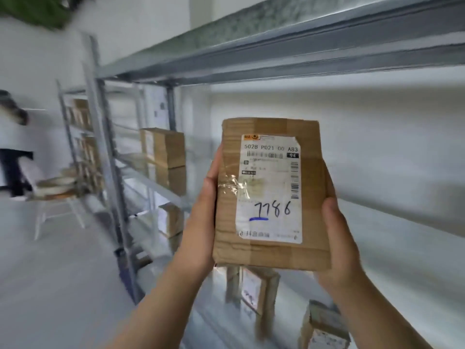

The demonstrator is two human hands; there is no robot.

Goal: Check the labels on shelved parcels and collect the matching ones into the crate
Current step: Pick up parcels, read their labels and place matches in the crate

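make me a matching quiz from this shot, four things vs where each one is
Things:
1. left hand
2. right hand
3. label
4. chair

Places:
a. stuck on the front of the held parcel
b. far left, on the floor beside the racks
c. gripping the parcel's left edge
d. gripping the parcel's lower right corner

Pairs: 1-c, 2-d, 3-a, 4-b
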